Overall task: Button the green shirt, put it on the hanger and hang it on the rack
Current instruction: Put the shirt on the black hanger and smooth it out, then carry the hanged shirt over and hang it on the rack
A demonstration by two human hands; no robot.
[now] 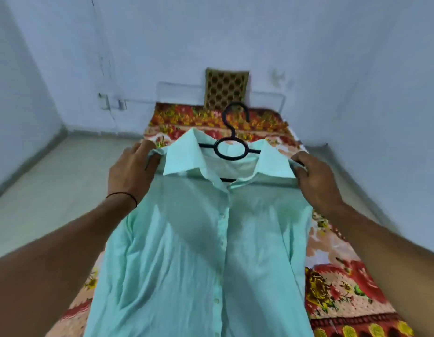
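Head-view operator: I see the green shirt [199,239] filling the middle and lower frame. It is draped on the black hanger [231,148], whose hook points toward the top of the frame.

Supervisor: And the hands?

Head-view operator: Both are gripping. The left hand [130,169], centre left, curls round 1 shoulder of the shirt. The right hand [315,181], centre right, pinches the other shoulder over the hanger's arm end.

Supervisor: Buttons?

Head-view operator: I read the front as closed down the middle, with the collar open. The shirt hangs over the floral bed [344,276], and a patterned pillow [226,90] stands at top centre.
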